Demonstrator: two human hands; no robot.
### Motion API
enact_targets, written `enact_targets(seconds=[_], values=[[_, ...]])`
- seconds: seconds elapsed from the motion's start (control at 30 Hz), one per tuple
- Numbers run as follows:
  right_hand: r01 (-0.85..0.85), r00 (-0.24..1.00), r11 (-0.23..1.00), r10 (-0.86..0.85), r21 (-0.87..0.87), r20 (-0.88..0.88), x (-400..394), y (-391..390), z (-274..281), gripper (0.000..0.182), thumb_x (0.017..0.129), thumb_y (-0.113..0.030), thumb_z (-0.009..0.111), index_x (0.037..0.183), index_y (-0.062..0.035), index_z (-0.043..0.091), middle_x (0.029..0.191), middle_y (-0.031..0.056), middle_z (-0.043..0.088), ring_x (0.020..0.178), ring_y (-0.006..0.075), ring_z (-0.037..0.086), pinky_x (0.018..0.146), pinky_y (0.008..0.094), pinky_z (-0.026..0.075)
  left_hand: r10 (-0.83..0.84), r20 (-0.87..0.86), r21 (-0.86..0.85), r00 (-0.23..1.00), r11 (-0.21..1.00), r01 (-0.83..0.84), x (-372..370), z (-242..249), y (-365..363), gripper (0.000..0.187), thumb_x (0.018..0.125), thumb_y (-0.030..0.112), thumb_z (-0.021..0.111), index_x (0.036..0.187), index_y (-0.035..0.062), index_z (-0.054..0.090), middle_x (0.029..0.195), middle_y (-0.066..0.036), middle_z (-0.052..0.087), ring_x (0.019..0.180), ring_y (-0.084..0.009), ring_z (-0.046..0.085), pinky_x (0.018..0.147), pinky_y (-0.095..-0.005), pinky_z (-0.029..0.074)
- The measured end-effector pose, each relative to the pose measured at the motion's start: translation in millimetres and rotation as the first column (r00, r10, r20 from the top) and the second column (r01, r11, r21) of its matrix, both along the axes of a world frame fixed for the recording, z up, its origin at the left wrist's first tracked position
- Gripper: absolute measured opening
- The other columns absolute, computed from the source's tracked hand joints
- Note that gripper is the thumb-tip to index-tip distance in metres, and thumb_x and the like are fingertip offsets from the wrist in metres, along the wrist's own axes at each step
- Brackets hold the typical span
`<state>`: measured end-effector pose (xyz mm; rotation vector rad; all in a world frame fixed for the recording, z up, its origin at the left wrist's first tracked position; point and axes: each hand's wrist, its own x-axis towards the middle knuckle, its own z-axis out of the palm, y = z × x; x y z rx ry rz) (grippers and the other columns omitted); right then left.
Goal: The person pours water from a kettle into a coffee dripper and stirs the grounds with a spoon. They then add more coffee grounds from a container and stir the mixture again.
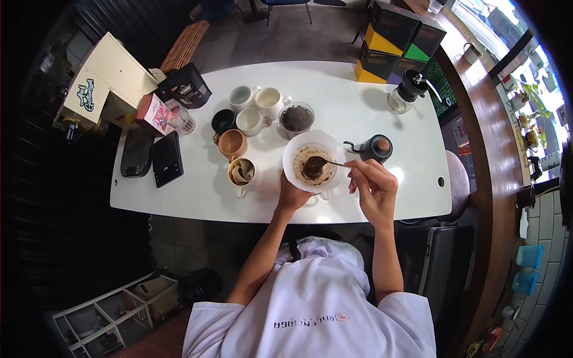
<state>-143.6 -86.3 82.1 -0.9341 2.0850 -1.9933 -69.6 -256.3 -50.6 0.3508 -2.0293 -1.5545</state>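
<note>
My left hand (291, 194) grips a round white bowl (290, 156) from below its left side, above the table's near edge. Dark brown grounds (313, 167) lie at its bottom, and brown residue coats its inner wall. In my right hand (375, 186), a thin metal spoon (338, 164) is pinched near its end. The spoon's tip reaches into the grounds. Just behind the bowl stands a clear cup of dark grounds (296, 118). Beyond my right fingers sits a dark gooseneck kettle (378, 148).
Several cups cluster left of the bowl, including a brown cup (232, 144) and a white mug (241, 173) with paper inside. A black scale (167, 159) and a cream machine (113, 77) are farther left. A hand grinder (409, 91) and stacked boxes (391, 42) stand back right.
</note>
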Motion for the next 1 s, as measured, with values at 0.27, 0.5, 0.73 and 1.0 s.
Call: enact_targets(seconds=[0.27,0.5,0.73,1.0], values=[[-0.066,0.957,0.985,0.108,0.159,-0.268,13,16,20,0.037,0.076,0.014,0.061,0.104,-0.0044,0.076,0.079,0.0087,0.067,0.062,0.0165,0.066,0.057,0.0293,0.052,-0.017,-0.003,0.003,1.000,1.000,0.017,0,-4,-1,0.070,0.058,0.007,0.094,0.120,0.0023,0.062,0.113,-0.011,0.070,0.103,-0.0233,0.068,0.093,-0.0380,0.054],[-0.114,0.951,0.957,0.183,0.266,-0.249,16,18,15,0.040,0.074,0.014,0.061,0.106,-0.0049,0.075,0.082,0.0098,0.067,0.063,0.0178,0.066,0.058,0.0309,0.053,-0.008,0.012,-0.002,1.000,1.000,0.008,0,-1,0,0.070,0.057,0.007,0.094,0.119,0.0018,0.062,0.112,-0.011,0.070,0.103,-0.0240,0.068,0.094,-0.0385,0.054],[-0.030,0.966,0.978,0.081,0.205,-0.244,14,8,10,0.033,0.079,0.011,0.063,0.107,-0.0018,0.074,0.080,0.0101,0.067,0.065,0.0198,0.065,0.061,0.0314,0.052,-0.015,-0.015,0.007,1.000,1.000,0.015,-1,4,0,0.068,0.059,0.007,0.093,0.119,0.0016,0.062,0.112,-0.012,0.070,0.104,-0.0248,0.068,0.094,-0.0387,0.054],[0.151,0.938,0.973,-0.085,0.174,-0.337,15,-12,-4,0.019,0.084,0.008,0.065,0.101,0.0012,0.072,0.073,0.0122,0.063,0.056,0.0170,0.060,0.051,0.0300,0.044,0.004,0.006,0.027,1.000,1.000,-0.005,-3,-6,1,0.068,0.060,0.007,0.093,0.120,0.0015,0.061,0.112,-0.011,0.070,0.104,-0.0231,0.068,0.093,-0.0376,0.055]])
